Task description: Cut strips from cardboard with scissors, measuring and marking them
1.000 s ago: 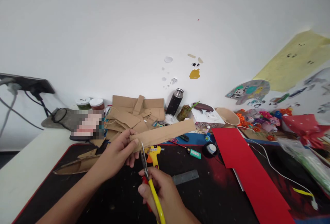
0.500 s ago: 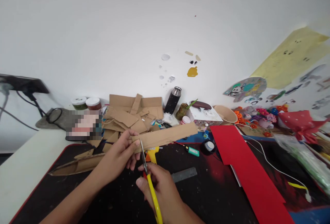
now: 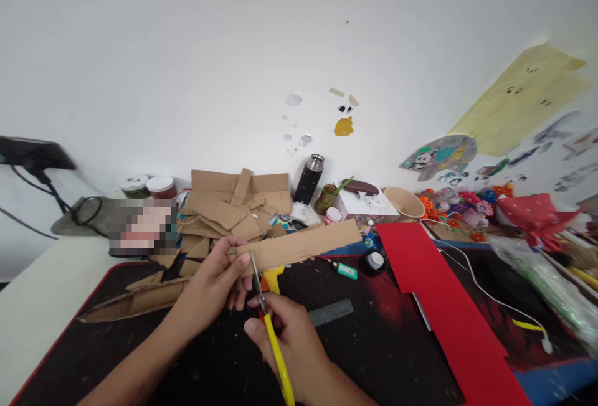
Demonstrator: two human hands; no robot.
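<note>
A long cardboard strip is pinched at its left end by my left hand, thumb on top, and slants up to the right above the desk. My right hand grips yellow-handled scissors from the right side. Their metal blades reach up to the strip just right of my left thumb, with one blade showing over the cardboard. Whether the blades have cut into it, I cannot tell. Under the strip lies a yellow tool, mostly covered by the strip and my hands.
Cardboard scraps are heaped behind my left hand, beside a black flask. A grey ruler, a teal utility knife and a red sheet lie to the right. A folded cardboard piece lies left.
The whole scene has shifted slightly left in view as the camera turned a little. Both hands keep their hold, and the scissors stay at the same spot on the strip.
</note>
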